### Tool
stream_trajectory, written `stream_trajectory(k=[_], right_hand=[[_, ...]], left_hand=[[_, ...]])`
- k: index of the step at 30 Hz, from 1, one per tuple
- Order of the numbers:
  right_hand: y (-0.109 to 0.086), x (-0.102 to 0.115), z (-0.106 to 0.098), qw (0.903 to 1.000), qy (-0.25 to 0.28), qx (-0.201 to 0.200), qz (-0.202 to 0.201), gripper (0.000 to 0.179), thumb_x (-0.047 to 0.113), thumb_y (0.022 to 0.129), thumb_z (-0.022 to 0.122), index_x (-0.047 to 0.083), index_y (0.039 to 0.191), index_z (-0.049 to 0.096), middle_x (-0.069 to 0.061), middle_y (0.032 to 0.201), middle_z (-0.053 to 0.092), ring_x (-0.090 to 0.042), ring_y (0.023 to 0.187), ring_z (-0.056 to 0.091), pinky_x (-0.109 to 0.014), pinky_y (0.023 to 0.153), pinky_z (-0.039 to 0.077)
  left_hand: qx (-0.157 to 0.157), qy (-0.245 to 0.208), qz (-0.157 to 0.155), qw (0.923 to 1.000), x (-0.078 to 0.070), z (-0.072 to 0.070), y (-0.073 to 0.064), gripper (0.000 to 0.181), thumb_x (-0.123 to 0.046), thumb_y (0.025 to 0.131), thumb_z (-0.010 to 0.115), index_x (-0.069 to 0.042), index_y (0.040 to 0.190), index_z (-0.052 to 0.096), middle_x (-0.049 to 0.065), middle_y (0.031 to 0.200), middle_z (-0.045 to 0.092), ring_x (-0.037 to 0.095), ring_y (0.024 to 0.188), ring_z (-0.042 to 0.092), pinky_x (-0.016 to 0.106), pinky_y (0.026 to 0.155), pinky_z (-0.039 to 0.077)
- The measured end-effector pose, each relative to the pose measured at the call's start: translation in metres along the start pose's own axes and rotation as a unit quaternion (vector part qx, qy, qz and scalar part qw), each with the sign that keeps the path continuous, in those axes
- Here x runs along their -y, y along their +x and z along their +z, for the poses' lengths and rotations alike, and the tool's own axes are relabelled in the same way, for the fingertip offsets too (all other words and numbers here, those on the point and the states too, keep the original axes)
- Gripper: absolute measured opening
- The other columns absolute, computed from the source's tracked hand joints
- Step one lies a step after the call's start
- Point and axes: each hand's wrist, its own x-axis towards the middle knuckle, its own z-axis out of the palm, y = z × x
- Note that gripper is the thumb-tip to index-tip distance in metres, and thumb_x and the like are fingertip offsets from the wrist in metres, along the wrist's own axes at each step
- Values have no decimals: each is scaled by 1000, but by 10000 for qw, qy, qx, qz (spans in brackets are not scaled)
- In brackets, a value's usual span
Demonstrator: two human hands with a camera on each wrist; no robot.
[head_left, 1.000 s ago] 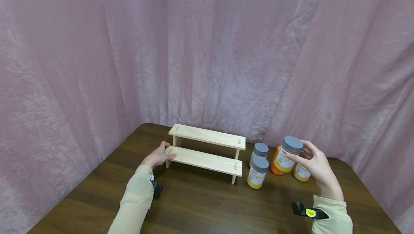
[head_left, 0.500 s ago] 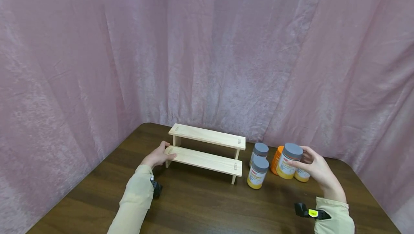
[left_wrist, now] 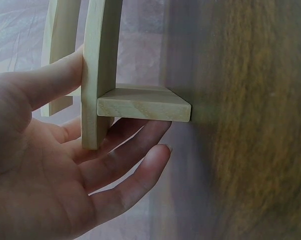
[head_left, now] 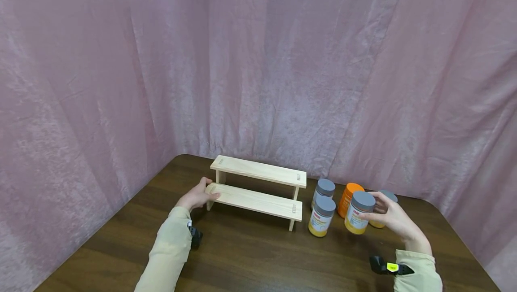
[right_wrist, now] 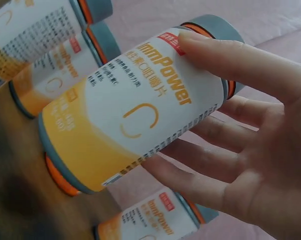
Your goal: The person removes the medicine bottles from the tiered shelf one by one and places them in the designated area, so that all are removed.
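My left hand (head_left: 199,194) grips the left end of a pale two-tier wooden shelf (head_left: 256,200). In the left wrist view, the thumb lies on the lower board (left_wrist: 98,65) and the fingers reach beneath it beside the upright leg (left_wrist: 145,106). My right hand (head_left: 389,215) holds a vitamin bottle (head_left: 358,215) with a grey lid and a white-and-yellow label. Thumb and fingers span the bottle's upper part in the right wrist view, where its label (right_wrist: 135,107) reads "ImmPower". Whether its base touches the table cannot be told.
Two similar grey-lidded bottles stand right of the shelf, a front one (head_left: 322,216) and a rear one (head_left: 324,188). An orange bottle (head_left: 346,198) is behind the held one. Another grey-lidded bottle (head_left: 388,194) is partly hidden by my right hand. Pink curtains (head_left: 258,67) hang behind the brown table (head_left: 242,256).
My right hand has lowered the held bottle and brought it nearer to me, uncovering more of the orange bottle. The left hand keeps its grip on the shelf.
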Motion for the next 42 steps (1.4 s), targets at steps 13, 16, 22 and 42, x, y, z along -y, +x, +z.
stream_trajectory(k=[13,16,22,42], right_hand=[[5,-22,10,9979,331,515,215,66,18,84,74,-3,134,38,-22,127,59,-20,112,59,-37,85,51],[7,-27,13,9967,411,658,225,67,17,84,74,-3,135,36,-23,127,58,-28,116,57,-39,87,50],[7,-33,15,9950,554,831,-36,64,13,83,74,-4,132,36,-16,121,60,-13,107,58,-36,85,49],[2,1,10,9966,-342,617,-435,78,21,90,68,-2,146,20,-33,141,42,-52,130,39,-60,97,42]], left_hand=[[-30,-20,55,10000,0,1,0,60,-20,93,64,2,136,28,36,142,34,48,124,45,58,90,48],[-23,-30,57,10000,0,1,0,60,-20,93,64,2,136,28,36,143,33,48,124,45,59,91,48],[-17,-27,37,10000,1,0,1,62,-20,93,64,2,137,27,36,143,34,45,118,49,58,91,48],[-93,-190,-104,9997,3,1,-1,64,-23,92,66,-2,139,29,33,142,36,43,118,49,42,71,53]])
